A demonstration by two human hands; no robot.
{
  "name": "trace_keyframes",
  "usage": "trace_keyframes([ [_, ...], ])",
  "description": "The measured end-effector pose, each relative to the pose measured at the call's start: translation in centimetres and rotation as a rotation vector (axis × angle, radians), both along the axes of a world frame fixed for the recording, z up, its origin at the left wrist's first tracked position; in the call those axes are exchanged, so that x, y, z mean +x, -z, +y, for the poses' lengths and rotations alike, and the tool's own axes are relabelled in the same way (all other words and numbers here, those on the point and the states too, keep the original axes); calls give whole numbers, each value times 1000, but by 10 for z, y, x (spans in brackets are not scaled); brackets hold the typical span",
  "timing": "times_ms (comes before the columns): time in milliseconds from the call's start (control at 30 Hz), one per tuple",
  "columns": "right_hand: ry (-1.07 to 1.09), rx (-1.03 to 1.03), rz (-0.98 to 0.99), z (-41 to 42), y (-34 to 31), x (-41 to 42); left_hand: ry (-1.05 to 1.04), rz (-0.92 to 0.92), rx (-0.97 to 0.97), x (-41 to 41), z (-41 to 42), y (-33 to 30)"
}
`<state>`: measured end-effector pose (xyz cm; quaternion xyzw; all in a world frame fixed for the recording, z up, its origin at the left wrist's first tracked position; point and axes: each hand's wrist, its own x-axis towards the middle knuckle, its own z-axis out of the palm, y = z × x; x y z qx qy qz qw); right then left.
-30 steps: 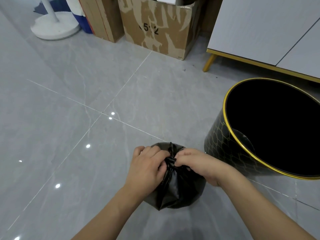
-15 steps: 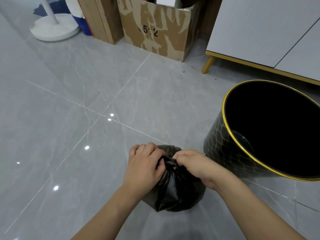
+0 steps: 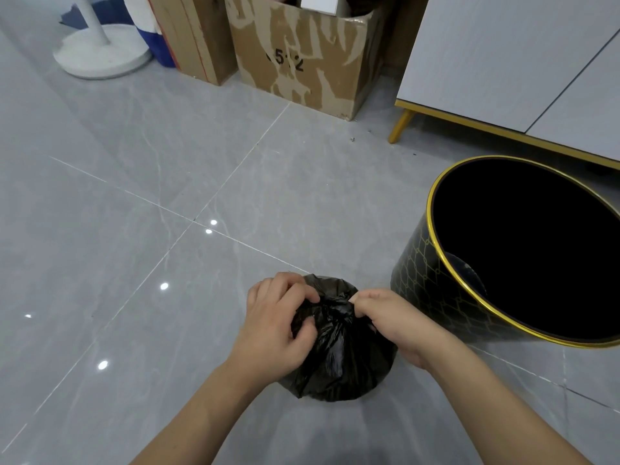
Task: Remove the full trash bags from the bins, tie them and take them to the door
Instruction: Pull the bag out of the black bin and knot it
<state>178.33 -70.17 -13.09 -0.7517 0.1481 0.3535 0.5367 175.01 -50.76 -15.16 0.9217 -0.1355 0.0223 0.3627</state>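
Note:
A small full black trash bag (image 3: 339, 360) sits on the grey tiled floor, its top gathered into a twisted neck. My left hand (image 3: 278, 327) grips the gathered plastic on the neck's left side, fingers curled into it. On the right side, my right hand (image 3: 392, 323) pinches the neck between thumb and fingers. To the bag's right stands the black bin (image 3: 432, 290) with a gold rim and gold lattice pattern; its inside looks dark and bare.
A torn cardboard box (image 3: 302, 62) and a narrower carton (image 3: 194, 38) stand at the back. A white round stand base (image 3: 100, 55) is at the back left. A white cabinet (image 3: 503, 55) on gold legs fills the back right, behind the bin.
The bag's loose tip that stood up between my hands has been pulled down into the neck. My two hands have drawn slightly apart, tightening the plastic.

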Motion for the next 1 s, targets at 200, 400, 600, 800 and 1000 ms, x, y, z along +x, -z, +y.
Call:
trace_keyframes([
  [200, 10, 4, -25, 4, -2, -3, -12, 33, 72, 5, -9, 1],
  [400, 41, -165, -345, 2, 3, -4, -302, 831, -558, 21, -19, -22],
  [600, 26, -221, -421, 6, 13, -6, -333, 683, -304, 22, -12, -19],
  [800, 60, -210, -417, 8, 22, -5, -93, 353, 236, 10, -8, 2],
  [1000, 46, -146, -463, 7, 19, -7, -394, 740, -552, 26, -9, -6],
])
